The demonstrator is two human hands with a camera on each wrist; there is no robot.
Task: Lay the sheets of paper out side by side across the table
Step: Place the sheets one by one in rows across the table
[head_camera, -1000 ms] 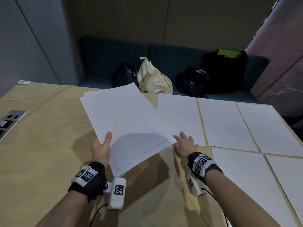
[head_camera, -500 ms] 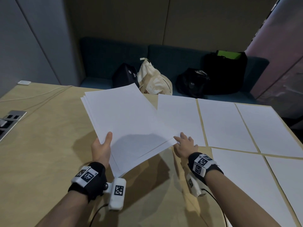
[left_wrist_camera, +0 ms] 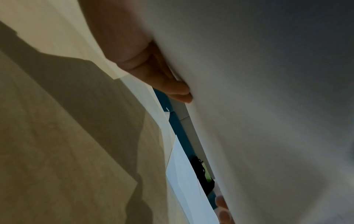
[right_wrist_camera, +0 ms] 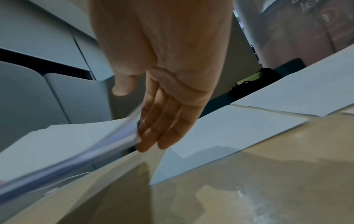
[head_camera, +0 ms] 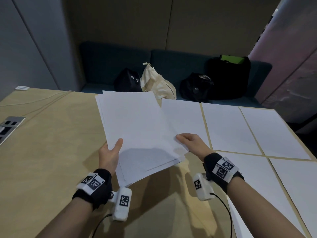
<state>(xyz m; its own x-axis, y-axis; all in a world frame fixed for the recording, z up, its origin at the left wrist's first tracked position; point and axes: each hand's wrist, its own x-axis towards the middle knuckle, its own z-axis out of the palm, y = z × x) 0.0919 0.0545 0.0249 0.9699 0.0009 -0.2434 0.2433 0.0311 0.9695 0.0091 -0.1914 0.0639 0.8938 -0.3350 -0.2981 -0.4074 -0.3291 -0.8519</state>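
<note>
left hand point(head_camera: 109, 154) grips a stack of paper point(head_camera: 137, 133) held above the wooden table point(head_camera: 42, 160); right hand point(head_camera: 192, 141) pinches the stack's right edge. laid sheets point(head_camera: 229, 126) sit just beside it. risk: several sheets could lift together, or brush a laid sheet askew.

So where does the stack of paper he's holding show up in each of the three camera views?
Head: stack of paper mid-frame, held above the table between both hands.
Left wrist: its shaded underside fills the right half, fingers beneath it.
Right wrist: its blurred edge crosses lower left.
Shared landmark: the black bag with the green top.
</note>
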